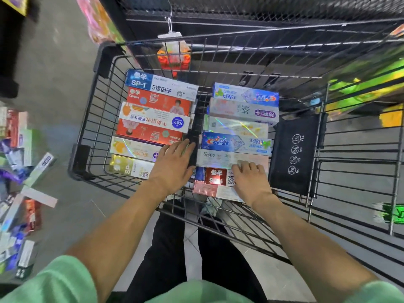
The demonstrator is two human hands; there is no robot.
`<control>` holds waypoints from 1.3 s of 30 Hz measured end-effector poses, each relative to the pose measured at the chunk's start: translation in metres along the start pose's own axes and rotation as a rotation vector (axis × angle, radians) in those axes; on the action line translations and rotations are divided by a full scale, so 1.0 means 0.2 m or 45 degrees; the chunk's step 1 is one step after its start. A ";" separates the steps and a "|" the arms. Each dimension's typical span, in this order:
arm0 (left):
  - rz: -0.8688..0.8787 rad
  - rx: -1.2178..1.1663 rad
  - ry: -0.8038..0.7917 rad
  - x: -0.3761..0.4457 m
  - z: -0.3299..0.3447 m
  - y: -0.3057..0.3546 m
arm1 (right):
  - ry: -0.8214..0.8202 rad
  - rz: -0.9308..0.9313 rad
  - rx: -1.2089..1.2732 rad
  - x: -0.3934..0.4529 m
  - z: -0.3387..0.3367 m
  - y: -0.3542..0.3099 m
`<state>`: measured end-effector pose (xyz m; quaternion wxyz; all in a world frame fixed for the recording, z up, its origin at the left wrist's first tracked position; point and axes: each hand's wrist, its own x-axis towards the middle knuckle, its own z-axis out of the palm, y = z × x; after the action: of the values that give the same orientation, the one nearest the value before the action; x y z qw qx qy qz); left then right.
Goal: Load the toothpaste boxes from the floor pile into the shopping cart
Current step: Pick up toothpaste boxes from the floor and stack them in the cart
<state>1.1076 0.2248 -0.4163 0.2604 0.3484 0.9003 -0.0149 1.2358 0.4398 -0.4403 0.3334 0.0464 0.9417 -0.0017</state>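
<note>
A black wire shopping cart (102, 99) stands in front of me with toothpaste boxes laid flat in two columns. The left column (153, 119) runs from a blue SP-1 box at the far end to a gold box nearest me. In the right column (238, 119) are Crest boxes, a white tea box (218, 158) and a red SP box (215, 177). My left hand (172, 165) lies flat with straight fingers on the near end of the left column. My right hand (251, 179) rests with bent fingers on the white tea box and the red box. The floor pile (19, 182) lies at my left.
Store shelving with mesh backing (240, 9) rises behind the cart. A black child-seat flap (295, 154) with warning icons hangs at the cart's right end. A hanging packaged item (173, 55) dangles beyond the far rim. Grey floor (56, 88) shows between cart and pile.
</note>
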 end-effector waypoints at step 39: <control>-1.456 -0.383 0.593 -2.95 -0.04 -1.86 | 0.777 -1.222 -0.437 -0.65 -1.67 -3.29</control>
<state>1.2341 -0.4195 -0.1836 0.0548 -0.2339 0.9694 0.0513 1.0688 -0.2146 -0.1164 0.0122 -0.4407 0.8975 0.0137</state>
